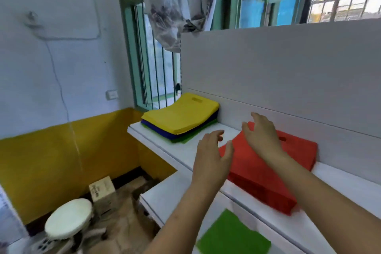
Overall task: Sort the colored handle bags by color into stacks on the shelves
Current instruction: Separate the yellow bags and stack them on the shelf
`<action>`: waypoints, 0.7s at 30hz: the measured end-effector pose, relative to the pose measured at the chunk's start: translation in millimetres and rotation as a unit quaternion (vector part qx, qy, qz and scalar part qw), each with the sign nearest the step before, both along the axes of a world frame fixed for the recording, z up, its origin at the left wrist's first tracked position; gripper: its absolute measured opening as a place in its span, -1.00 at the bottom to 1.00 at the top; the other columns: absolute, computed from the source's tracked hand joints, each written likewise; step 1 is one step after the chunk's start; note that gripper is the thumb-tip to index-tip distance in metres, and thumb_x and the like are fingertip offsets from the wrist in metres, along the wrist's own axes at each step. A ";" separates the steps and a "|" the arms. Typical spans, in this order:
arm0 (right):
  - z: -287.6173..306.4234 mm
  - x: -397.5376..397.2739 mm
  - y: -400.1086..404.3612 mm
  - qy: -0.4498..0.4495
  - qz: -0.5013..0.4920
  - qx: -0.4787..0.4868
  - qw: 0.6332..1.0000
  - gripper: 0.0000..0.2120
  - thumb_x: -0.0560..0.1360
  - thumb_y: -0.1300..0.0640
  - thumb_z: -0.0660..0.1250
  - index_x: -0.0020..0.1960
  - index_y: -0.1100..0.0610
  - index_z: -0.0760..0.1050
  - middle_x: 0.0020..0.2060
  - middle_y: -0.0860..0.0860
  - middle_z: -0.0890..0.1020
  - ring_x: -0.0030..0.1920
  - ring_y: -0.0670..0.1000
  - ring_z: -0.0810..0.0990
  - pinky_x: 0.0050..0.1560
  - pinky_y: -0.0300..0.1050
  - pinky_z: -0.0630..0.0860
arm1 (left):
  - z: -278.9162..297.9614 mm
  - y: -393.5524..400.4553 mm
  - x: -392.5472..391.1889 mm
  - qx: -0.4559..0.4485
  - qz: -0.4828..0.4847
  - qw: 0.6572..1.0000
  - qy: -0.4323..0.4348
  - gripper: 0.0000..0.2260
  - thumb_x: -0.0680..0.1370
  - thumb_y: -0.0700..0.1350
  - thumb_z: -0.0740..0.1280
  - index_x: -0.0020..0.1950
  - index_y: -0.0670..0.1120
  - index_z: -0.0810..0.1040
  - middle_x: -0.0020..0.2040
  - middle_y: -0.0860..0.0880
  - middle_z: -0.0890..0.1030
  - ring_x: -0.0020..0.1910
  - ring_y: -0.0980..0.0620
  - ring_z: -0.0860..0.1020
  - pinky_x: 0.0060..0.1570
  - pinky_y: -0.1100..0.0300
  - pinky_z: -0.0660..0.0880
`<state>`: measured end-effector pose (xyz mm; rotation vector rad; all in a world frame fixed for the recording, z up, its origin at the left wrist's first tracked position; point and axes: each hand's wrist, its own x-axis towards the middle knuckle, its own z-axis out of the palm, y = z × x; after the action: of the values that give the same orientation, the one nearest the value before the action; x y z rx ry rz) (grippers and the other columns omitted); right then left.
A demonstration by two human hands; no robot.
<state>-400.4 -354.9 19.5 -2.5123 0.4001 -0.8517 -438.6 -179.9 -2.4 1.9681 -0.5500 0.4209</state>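
Mid-frame, the left hand (212,153) and right hand (261,134) hover with fingers spread, grasping nothing, over the red bag stack (268,169); the mixed stack (181,117) lies farther left

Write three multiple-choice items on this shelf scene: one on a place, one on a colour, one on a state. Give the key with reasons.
1. Where does the flat green handle bag lie?
A. On the lower white shelf, nearest the camera
B. On top of the red stack
C. On the round white stool

2. What colour tops the mixed stack of flat fabric bags at the upper shelf's far end?
A. Red
B. Yellow
C. Blue

3. How are the left hand and right hand?
A. Both grip a bag
B. Only the left pinches a bag
C. Both open, fingers spread, holding nothing

Key: 1 A, it sits alone on the lower shelf. 2 B, yellow lies over blue and green layers. 3 C, the fingers are spread over the red stack of handle bags with nothing gripped.
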 end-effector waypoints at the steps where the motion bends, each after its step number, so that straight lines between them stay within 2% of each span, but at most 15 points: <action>1: -0.6 21.8 17.7 0.003 0.003 -0.005 1.000 -0.50 0.58 0.03 0.24 0.43 0.27 0.33 0.35 0.24 0.44 0.32 0.27 0.39 0.33 0.04 0.28 | -1.9 23.1 17.4 -0.002 0.009 1.000 0.004 -0.65 0.61 0.06 0.23 0.39 0.06 0.41 0.22 0.12 0.49 0.23 0.17 0.42 0.23 0.17 0.41; 4: -4.1 64.5 51.1 0.024 0.007 -0.004 1.000 -0.51 0.58 0.02 0.22 0.41 0.27 0.32 0.34 0.24 0.43 0.31 0.28 0.39 0.29 0.06 0.31 | -10.5 72.2 54.4 0.003 0.045 0.999 0.020 -0.65 0.62 0.05 0.24 0.40 0.04 0.41 0.23 0.10 0.47 0.24 0.14 0.42 0.20 0.19 0.41; 8: -3.8 115.7 79.3 0.066 0.016 -0.021 0.997 -0.63 0.56 -0.05 0.19 0.21 0.21 0.37 0.19 0.23 0.48 0.16 0.28 0.43 -0.02 0.06 0.36 | -20.0 114.8 98.3 0.008 0.067 0.996 0.055 -0.63 0.61 0.08 0.24 0.40 0.04 0.41 0.24 0.09 0.46 0.28 0.08 0.40 0.21 0.11 0.45; 9: -1.0 128.3 84.3 0.071 0.014 -0.024 0.997 -0.61 0.56 -0.06 0.18 0.22 0.21 0.36 0.21 0.22 0.47 0.17 0.28 0.42 -0.03 0.07 0.37 | -20.8 122.0 110.8 0.005 0.068 0.996 0.057 -0.63 0.60 0.10 0.24 0.40 0.04 0.41 0.24 0.09 0.45 0.28 0.07 0.39 0.20 0.09 0.47; 13: 4.8 181.5 97.7 0.113 -0.012 -0.041 0.993 -0.36 0.59 -0.10 0.19 0.51 0.24 0.12 0.43 0.21 0.27 0.35 0.30 0.29 0.21 0.14 0.38 | -23.8 140.1 162.8 0.001 0.093 0.994 0.055 -0.60 0.60 0.10 0.25 0.41 0.03 0.40 0.29 0.05 0.43 0.32 0.05 0.37 0.23 0.17 0.38; 16: -1.6 218.6 94.6 0.158 -0.030 -0.071 0.984 -0.23 0.58 -0.17 0.18 0.56 0.24 -0.04 0.51 0.21 0.14 0.45 0.29 0.17 0.34 0.15 0.30 | -23.7 144.6 196.0 0.013 0.114 0.992 0.053 -0.59 0.60 0.12 0.25 0.41 0.03 0.40 0.32 0.04 0.41 0.35 0.02 0.33 0.25 0.14 0.34; 21: -8.9 285.1 76.4 0.234 -0.085 -0.114 0.962 -0.11 0.54 -0.24 0.23 0.56 0.27 -0.10 0.53 0.22 0.08 0.46 0.31 0.17 0.37 0.14 0.27 | -18.6 146.7 276.4 0.074 0.156 0.984 0.033 -0.54 0.59 0.15 0.25 0.43 -0.03 0.39 0.36 -0.02 0.36 0.37 -0.04 0.25 0.26 0.03 0.36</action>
<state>-115.3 -278.6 10.7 -2.9247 0.7134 -0.3641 -162.2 -33.2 -20.9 2.2128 -0.2347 0.5188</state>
